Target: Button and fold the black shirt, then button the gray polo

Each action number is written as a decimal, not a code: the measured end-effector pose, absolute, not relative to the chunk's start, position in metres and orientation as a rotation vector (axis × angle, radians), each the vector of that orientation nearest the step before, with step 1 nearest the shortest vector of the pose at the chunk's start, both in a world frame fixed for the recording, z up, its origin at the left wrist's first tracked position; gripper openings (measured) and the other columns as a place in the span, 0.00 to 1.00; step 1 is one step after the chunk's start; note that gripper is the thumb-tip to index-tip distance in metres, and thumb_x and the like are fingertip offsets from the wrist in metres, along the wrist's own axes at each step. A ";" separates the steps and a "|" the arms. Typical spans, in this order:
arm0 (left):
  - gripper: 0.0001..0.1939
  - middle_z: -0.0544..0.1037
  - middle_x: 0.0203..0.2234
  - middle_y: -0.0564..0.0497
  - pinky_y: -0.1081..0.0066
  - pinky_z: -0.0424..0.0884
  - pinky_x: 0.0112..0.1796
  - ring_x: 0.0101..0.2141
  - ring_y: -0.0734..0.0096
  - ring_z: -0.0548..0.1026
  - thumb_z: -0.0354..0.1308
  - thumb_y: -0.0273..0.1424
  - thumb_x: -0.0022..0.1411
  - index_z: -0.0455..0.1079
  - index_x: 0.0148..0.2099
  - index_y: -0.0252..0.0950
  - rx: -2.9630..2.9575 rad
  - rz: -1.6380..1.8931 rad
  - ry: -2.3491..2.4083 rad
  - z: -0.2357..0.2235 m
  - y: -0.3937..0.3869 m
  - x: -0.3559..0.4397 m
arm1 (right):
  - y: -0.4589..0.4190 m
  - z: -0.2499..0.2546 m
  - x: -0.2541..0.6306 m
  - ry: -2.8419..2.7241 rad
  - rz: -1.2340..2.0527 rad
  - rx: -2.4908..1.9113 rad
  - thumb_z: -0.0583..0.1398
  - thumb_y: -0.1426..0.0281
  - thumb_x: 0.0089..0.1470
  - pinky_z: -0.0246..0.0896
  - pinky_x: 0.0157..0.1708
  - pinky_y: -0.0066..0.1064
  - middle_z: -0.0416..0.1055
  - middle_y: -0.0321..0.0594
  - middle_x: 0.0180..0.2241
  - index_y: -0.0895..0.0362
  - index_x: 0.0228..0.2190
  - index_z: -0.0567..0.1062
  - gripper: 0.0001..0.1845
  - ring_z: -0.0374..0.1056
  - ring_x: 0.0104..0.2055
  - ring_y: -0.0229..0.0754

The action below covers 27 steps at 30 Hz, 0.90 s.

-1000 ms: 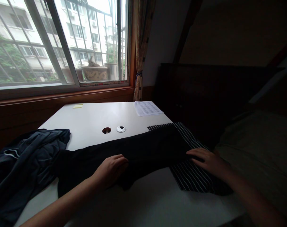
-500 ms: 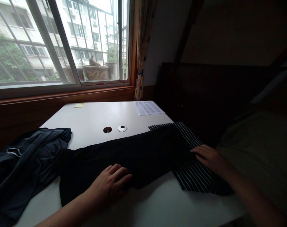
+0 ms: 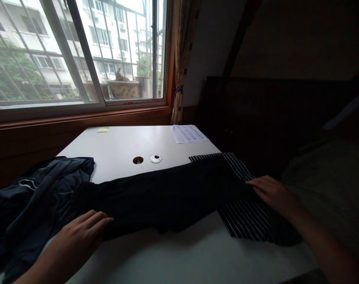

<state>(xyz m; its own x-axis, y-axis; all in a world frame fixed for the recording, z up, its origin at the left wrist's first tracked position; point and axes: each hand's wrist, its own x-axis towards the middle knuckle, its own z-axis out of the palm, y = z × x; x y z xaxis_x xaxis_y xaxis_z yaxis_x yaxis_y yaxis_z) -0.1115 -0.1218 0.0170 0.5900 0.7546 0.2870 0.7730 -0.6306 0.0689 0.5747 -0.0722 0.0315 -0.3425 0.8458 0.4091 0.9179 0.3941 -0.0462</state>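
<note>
A black garment (image 3: 167,193) with white-striped parts (image 3: 247,221) lies stretched across the table; its exact kind is hard to make out in the dim light. At its near left edge, my left hand (image 3: 86,228) is closed on the black cloth with bent fingers, the thumb mostly hidden. My right hand (image 3: 270,193) grips the garment's right end, its fingertips together where black cloth meets stripes. To the left lies a crumpled dark blue-grey garment (image 3: 52,197) with a white-edged loop, meeting the black one's left end.
The white table (image 3: 132,142) has a cable hole (image 3: 138,160) and a round white cover (image 3: 156,159) beside it. Farther back are a printed sheet (image 3: 189,134) and a yellow sticky note (image 3: 103,129). A barred window and curtain (image 3: 181,59) stand behind.
My left hand has moved left along the garment's near edge to its left part, where the cloth edge has shifted. My right hand stays at the right end. The view has turned slightly left.
</note>
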 end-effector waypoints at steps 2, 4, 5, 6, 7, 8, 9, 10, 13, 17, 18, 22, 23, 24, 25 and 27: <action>0.13 0.81 0.41 0.49 0.68 0.77 0.39 0.40 0.63 0.79 0.55 0.31 0.68 0.76 0.52 0.46 -2.713 -0.415 -1.369 0.017 -0.128 -0.123 | -0.074 0.036 0.566 -2.327 -0.297 -1.488 0.56 0.69 0.60 0.68 0.50 0.47 0.79 0.43 0.42 0.53 0.43 0.80 0.14 0.73 0.46 0.51; 0.13 0.81 0.41 0.49 0.70 0.77 0.38 0.39 0.64 0.79 0.54 0.33 0.69 0.76 0.52 0.45 -2.678 -0.404 -1.391 0.019 -0.132 -0.129 | -0.079 0.040 0.548 -2.356 -0.307 -1.442 0.57 0.71 0.59 0.69 0.50 0.47 0.78 0.43 0.42 0.54 0.43 0.80 0.14 0.73 0.47 0.51; 0.14 0.81 0.41 0.48 0.70 0.77 0.38 0.40 0.63 0.80 0.53 0.33 0.69 0.76 0.53 0.45 -2.661 -0.418 -1.385 0.020 -0.133 -0.130 | -0.082 0.042 0.534 -2.367 -0.298 -1.417 0.57 0.72 0.58 0.69 0.50 0.46 0.78 0.44 0.43 0.54 0.45 0.79 0.15 0.72 0.48 0.51; 0.15 0.81 0.41 0.48 0.70 0.77 0.38 0.40 0.63 0.80 0.53 0.33 0.70 0.75 0.54 0.45 -2.648 -0.437 -1.375 0.022 -0.133 -0.131 | -0.086 0.044 0.518 -2.373 -0.281 -1.392 0.57 0.73 0.58 0.69 0.50 0.46 0.77 0.44 0.44 0.53 0.47 0.78 0.16 0.72 0.48 0.50; 0.15 0.81 0.42 0.48 0.71 0.77 0.38 0.40 0.63 0.80 0.52 0.33 0.70 0.75 0.55 0.45 -2.639 -0.462 -1.369 0.024 -0.133 -0.132 | -0.091 0.046 0.499 -2.397 -0.244 -1.363 0.57 0.73 0.59 0.69 0.50 0.45 0.77 0.44 0.45 0.53 0.48 0.78 0.17 0.72 0.48 0.49; 0.16 0.81 0.42 0.48 0.71 0.77 0.37 0.40 0.63 0.81 0.51 0.33 0.70 0.75 0.55 0.44 -2.634 -0.488 -1.375 0.026 -0.132 -0.133 | -0.096 0.047 0.477 -2.422 -0.209 -1.318 0.57 0.73 0.60 0.69 0.49 0.44 0.76 0.44 0.45 0.52 0.50 0.77 0.18 0.72 0.49 0.49; 0.17 0.81 0.43 0.47 0.73 0.77 0.35 0.38 0.64 0.81 0.50 0.32 0.71 0.74 0.56 0.44 -2.639 -0.512 -1.392 0.028 -0.131 -0.133 | -0.101 0.048 0.454 -2.449 -0.178 -1.274 0.58 0.72 0.60 0.69 0.49 0.43 0.76 0.44 0.46 0.52 0.52 0.76 0.18 0.71 0.49 0.49; 0.18 0.81 0.44 0.47 0.75 0.76 0.32 0.36 0.66 0.82 0.49 0.32 0.71 0.73 0.57 0.44 -2.647 -0.540 -1.418 0.029 -0.131 -0.133 | -0.105 0.047 0.430 -2.485 -0.155 -1.220 0.59 0.71 0.61 0.68 0.49 0.43 0.76 0.44 0.46 0.51 0.53 0.75 0.19 0.71 0.49 0.49; 0.18 0.81 0.47 0.48 0.78 0.76 0.28 0.32 0.69 0.83 0.49 0.33 0.71 0.72 0.59 0.45 -2.682 -0.656 -1.498 0.029 -0.129 -0.133 | -0.116 0.038 0.361 -2.568 -0.096 -1.026 0.64 0.63 0.59 0.66 0.51 0.45 0.76 0.44 0.49 0.52 0.58 0.71 0.26 0.70 0.51 0.50; 0.16 0.81 0.48 0.50 0.76 0.79 0.34 0.36 0.65 0.84 0.53 0.38 0.70 0.71 0.58 0.47 -2.684 -0.895 -1.558 0.024 -0.131 -0.129 | -0.119 0.017 0.296 -2.630 -0.087 -0.916 0.65 0.56 0.57 0.63 0.54 0.46 0.73 0.46 0.55 0.54 0.62 0.66 0.35 0.69 0.53 0.52; 0.16 0.81 0.49 0.50 0.75 0.80 0.37 0.38 0.64 0.84 0.54 0.39 0.70 0.71 0.58 0.47 -2.674 -0.944 -1.584 0.023 -0.131 -0.128 | -0.118 0.013 0.286 -2.617 -0.101 -0.905 0.65 0.58 0.58 0.63 0.53 0.46 0.73 0.46 0.54 0.55 0.62 0.66 0.34 0.69 0.52 0.51; 0.16 0.79 0.54 0.51 0.69 0.78 0.49 0.48 0.59 0.81 0.55 0.41 0.69 0.72 0.56 0.47 -2.638 -1.077 -1.727 0.020 -0.130 -0.126 | -0.110 0.010 0.272 -2.540 -0.164 -0.847 0.63 0.66 0.61 0.64 0.51 0.43 0.76 0.46 0.49 0.58 0.56 0.71 0.23 0.70 0.48 0.49; 0.15 0.78 0.54 0.51 0.68 0.77 0.50 0.50 0.57 0.80 0.55 0.41 0.69 0.72 0.55 0.47 -2.640 -1.097 -1.767 0.020 -0.129 -0.125 | -0.108 0.013 0.272 -2.515 -0.170 -0.832 0.63 0.69 0.61 0.64 0.49 0.42 0.77 0.45 0.47 0.57 0.54 0.73 0.20 0.71 0.47 0.48; 0.14 0.77 0.55 0.50 0.65 0.77 0.51 0.51 0.56 0.79 0.54 0.42 0.69 0.72 0.54 0.47 -2.638 -1.121 -1.820 0.021 -0.128 -0.124 | -0.106 0.017 0.273 -2.489 -0.165 -0.822 0.62 0.71 0.61 0.65 0.47 0.41 0.78 0.43 0.45 0.57 0.52 0.74 0.17 0.71 0.45 0.47; 0.15 0.76 0.57 0.50 0.63 0.76 0.51 0.52 0.55 0.78 0.54 0.43 0.69 0.72 0.53 0.46 -2.629 -1.155 -1.894 0.022 -0.127 -0.122 | -0.105 0.020 0.274 -2.468 -0.147 -0.815 0.62 0.73 0.61 0.65 0.45 0.40 0.78 0.42 0.43 0.57 0.50 0.75 0.15 0.71 0.43 0.45; 0.18 0.73 0.60 0.47 0.59 0.76 0.52 0.55 0.52 0.75 0.54 0.47 0.68 0.70 0.54 0.45 -2.562 -1.285 -2.108 0.025 -0.123 -0.118 | -0.103 0.027 0.277 -2.434 -0.098 -0.806 0.61 0.75 0.61 0.65 0.42 0.38 0.78 0.40 0.40 0.57 0.48 0.76 0.13 0.71 0.41 0.44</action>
<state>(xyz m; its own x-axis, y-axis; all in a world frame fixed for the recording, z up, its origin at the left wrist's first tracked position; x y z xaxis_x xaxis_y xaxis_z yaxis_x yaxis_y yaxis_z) -0.1183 -0.1229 0.0246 0.0784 0.9630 0.2579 0.6708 -0.2423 0.7009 0.2773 -0.1031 0.0273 -0.6577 0.5270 0.5383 0.5686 0.8160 -0.1041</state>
